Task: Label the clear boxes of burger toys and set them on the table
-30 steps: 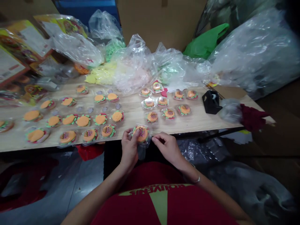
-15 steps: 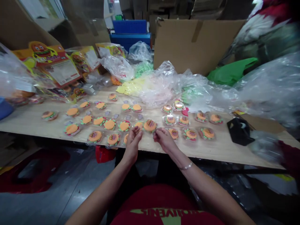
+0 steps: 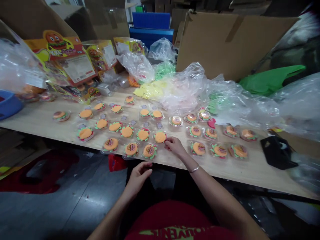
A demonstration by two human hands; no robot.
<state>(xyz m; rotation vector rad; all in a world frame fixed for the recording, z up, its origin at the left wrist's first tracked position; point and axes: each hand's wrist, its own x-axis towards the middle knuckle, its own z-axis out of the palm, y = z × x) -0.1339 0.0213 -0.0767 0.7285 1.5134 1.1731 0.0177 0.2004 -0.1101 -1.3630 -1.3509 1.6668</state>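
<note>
The right hand [image 3: 174, 146] reaches over the desk [image 3: 37, 116], its grip drawn nearly together at the right edge of a toy burger [image 3: 159, 136] with a plain orange top; the burger sits in a clear plastic case [image 3: 158, 142] on the desk, and I cannot tell whether the fingertips are clamped on the case or only rest against it. The left hand [image 3: 138, 176] is just off the front edge — its grip apart, fingers curled, thumb separate — nearest to a row of labelled burgers [image 3: 131, 148], each in its own clear case. Farther left, more cases hold plain-topped burgers [image 3: 115, 126] with green or red frills, and small greyish pieces [image 3: 133, 123] lie among them. On the right, further labelled burgers [image 3: 218, 150] fill clear cases, with a black tape dispenser [image 3: 277, 152] beyond. Along the back, large clear plastic bags [image 3: 185, 90] hold yellow, pale pink and green pieces, next to a green bag [image 3: 271, 80] whose contents are hidden. A blue basin [image 3: 10, 106] at the far left has something reddish inside; printed display boxes [image 3: 75, 63] stand near it, and a big cardboard box [image 3: 235, 43] rises behind the bags.
</note>
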